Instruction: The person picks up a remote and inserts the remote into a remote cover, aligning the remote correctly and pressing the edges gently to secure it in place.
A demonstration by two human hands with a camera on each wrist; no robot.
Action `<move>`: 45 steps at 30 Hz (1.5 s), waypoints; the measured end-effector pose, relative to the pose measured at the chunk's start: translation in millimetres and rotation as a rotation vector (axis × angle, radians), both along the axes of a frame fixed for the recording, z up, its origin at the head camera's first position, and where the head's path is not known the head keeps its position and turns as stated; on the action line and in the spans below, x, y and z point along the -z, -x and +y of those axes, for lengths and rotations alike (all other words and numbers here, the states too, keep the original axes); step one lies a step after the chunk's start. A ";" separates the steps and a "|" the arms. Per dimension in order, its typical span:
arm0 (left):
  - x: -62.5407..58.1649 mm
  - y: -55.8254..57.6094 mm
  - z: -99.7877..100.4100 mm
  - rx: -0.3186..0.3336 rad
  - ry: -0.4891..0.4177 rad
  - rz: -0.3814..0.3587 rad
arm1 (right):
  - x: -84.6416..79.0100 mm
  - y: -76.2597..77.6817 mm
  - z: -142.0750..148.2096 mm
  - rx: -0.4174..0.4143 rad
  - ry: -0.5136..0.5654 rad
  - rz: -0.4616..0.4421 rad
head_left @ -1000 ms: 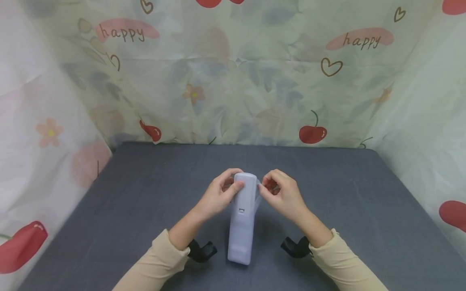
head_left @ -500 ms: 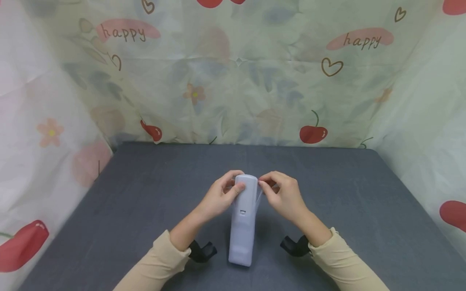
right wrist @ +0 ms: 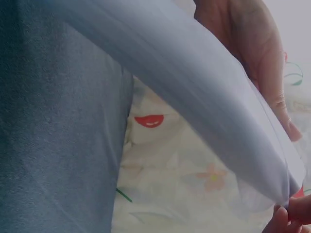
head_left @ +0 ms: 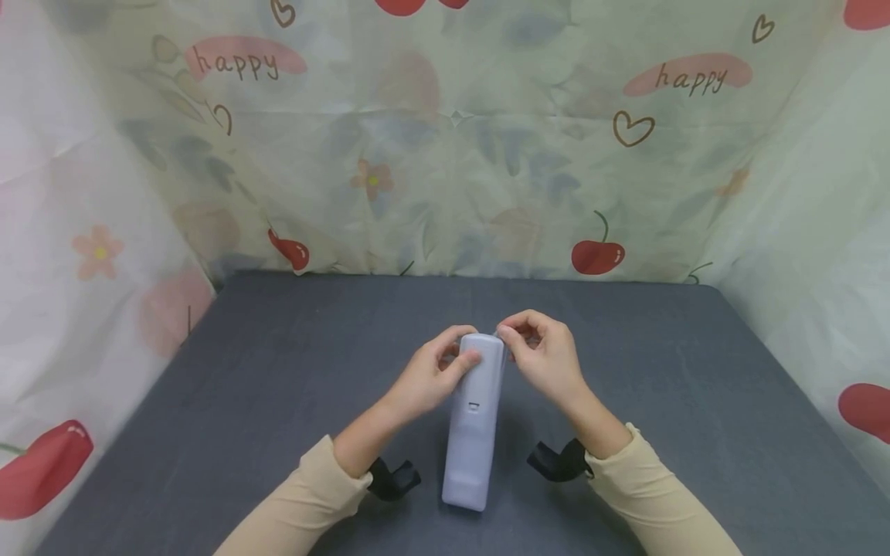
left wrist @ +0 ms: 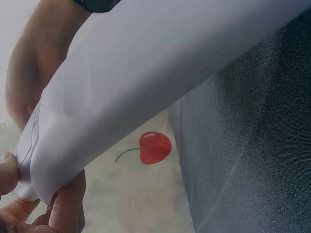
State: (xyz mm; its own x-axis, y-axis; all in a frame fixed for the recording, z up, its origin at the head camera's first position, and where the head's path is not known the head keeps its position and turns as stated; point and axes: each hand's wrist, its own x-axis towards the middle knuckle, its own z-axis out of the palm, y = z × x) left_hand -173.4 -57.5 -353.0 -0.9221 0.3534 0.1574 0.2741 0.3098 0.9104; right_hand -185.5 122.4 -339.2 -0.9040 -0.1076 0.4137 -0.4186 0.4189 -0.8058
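A pale white remote control [head_left: 471, 455], its back with a small latch facing up, slants toward me in the head view. My left hand [head_left: 427, 378] grips its far end, thumb on the back and fingers round the side. At the far right corner, my right hand [head_left: 552, 359] pinches the edge of a thin translucent cover [right wrist: 252, 193] that lies along the remote. In the right wrist view the cover is drawn taut to those fingertips [right wrist: 279, 218]. The left wrist view shows the remote's underside [left wrist: 121, 73]; the left fingers [left wrist: 68, 206] hold its end.
A dark grey cloth [head_left: 334, 332] covers the table. Printed curtains [head_left: 459, 193] with cherries and flowers stand at the back and both sides. Black straps [head_left: 392, 480] hang by the wrists.
The remote and left hand have shifted slightly to the right. My right hand has moved up to the remote's far corner, and the cover that stood out at the side now lies closer to it.
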 end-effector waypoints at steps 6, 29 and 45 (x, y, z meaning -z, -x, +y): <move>-1.4 -2.3 2.4 -0.043 0.048 0.008 | -4.6 -1.2 -5.5 0.034 -0.055 0.057; -4.1 -1.0 13.0 -0.153 0.081 0.156 | -4.7 -18.9 -22.3 0.211 -0.336 0.500; -6.8 0.5 12.9 -0.189 0.083 0.166 | -3.5 -28.0 -42.2 0.260 -0.331 0.498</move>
State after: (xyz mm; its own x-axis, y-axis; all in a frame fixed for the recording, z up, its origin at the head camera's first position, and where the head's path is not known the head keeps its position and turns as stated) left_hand -174.0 -44.7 -346.1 -0.9370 0.1953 0.2896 0.3477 0.4419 0.8269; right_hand -157.5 80.2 -335.6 -0.6265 -0.1047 0.7724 -0.5601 0.7496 -0.3527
